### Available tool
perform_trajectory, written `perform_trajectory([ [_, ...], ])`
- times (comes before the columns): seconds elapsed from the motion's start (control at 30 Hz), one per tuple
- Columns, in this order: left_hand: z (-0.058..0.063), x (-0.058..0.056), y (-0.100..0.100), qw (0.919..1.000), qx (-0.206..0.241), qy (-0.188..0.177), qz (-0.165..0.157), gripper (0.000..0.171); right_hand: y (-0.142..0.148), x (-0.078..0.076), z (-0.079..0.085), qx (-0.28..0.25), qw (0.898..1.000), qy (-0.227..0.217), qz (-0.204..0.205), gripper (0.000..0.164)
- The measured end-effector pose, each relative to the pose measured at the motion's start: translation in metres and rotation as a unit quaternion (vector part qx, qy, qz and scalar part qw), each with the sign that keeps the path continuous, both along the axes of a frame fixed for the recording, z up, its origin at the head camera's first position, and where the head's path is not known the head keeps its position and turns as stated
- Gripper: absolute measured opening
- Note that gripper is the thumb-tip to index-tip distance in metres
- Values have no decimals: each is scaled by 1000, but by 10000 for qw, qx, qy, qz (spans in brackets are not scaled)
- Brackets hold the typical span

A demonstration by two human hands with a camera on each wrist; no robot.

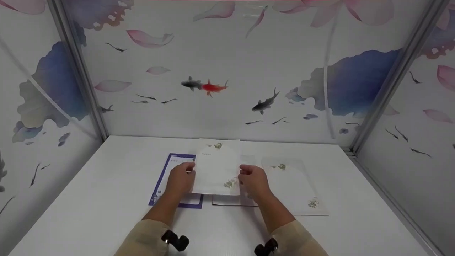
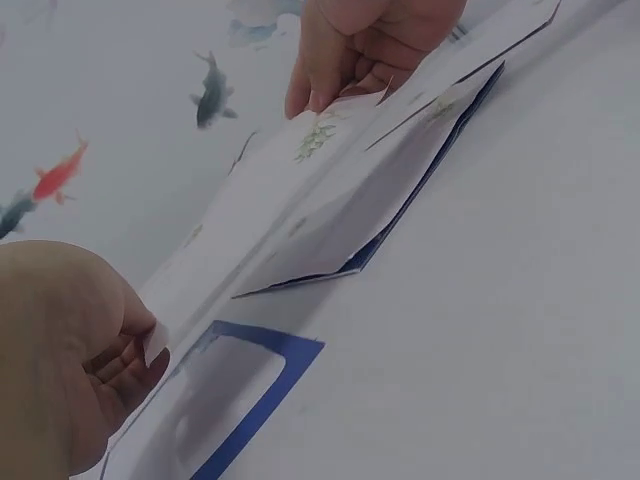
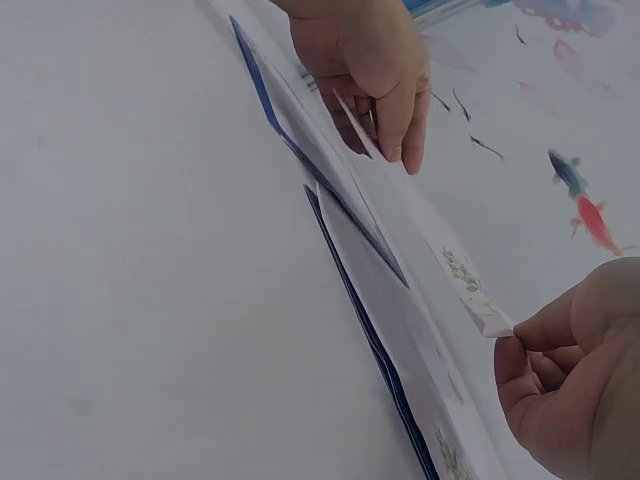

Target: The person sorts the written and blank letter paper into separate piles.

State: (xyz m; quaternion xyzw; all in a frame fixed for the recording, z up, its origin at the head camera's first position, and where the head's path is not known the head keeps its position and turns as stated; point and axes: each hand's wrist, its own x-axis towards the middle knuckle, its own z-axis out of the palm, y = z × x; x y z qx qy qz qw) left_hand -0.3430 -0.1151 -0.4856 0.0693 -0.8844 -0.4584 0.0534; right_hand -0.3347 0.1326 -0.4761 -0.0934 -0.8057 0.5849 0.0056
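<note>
A floral-printed paper sheet (image 1: 215, 170), at frame centre, is held above a white table (image 1: 89, 199), its sides pinched by the left hand (image 1: 182, 177) and right hand (image 1: 254, 177). Lifting looks done, setting down remains; a blue-bordered sheet (image 1: 176, 163) lies left of centre, another floral sheet (image 1: 293, 186) lower right.

Beige left sleeve (image 1: 145, 239) here, matching beige right sleeve (image 1: 300, 239), and look, a knobbly black left wrist camera (image 1: 180, 243), then a black right wrist camera (image 1: 262, 249) too!
</note>
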Motion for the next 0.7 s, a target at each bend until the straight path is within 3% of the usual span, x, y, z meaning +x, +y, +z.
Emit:
perform_trajectory([
  [0.33,3,9,-45,9990,-228,-325,213,41,-47,5,2,-181,9996,6,202,38],
  [0.7,1,15,-74,9978,-507,-234,355,40,-76,8,-7,-115,9990,229,365,40],
])
